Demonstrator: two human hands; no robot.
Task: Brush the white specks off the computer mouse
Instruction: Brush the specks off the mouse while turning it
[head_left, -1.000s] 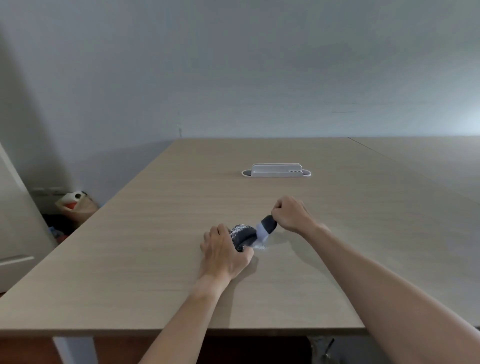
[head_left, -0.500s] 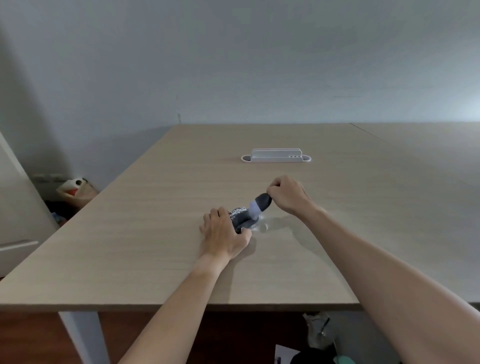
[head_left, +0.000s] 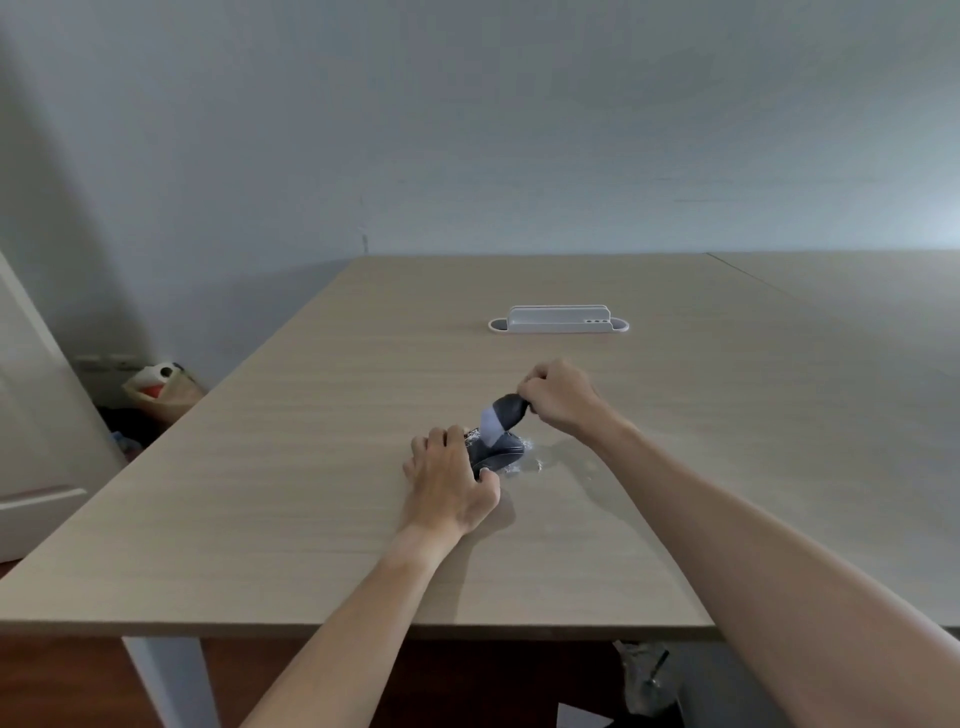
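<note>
A dark computer mouse (head_left: 501, 450) lies on the wooden table (head_left: 311, 441). White specks still dot its far end by my fingertips. My left hand (head_left: 451, 480) grips the mouse from the near left side and covers much of it. A short brush (head_left: 503, 414) with a black handle and pale bristles is in my right hand (head_left: 558, 397), and its bristles rest on the top of the mouse. A scatter of white specks (head_left: 530, 460) lies on the table just right of the mouse.
A white cable outlet (head_left: 558, 319) is set into the table further back. The table's near edge runs below my forearms. A pale cabinet (head_left: 31, 441) and a bag (head_left: 158, 387) on the floor stand to the left. A seam (head_left: 769, 288) divides off a second table at the right.
The brush has swept from the mouse's right side up onto its top. More specks now lie on the table beside it. The camera has tilted upward, then steadied.
</note>
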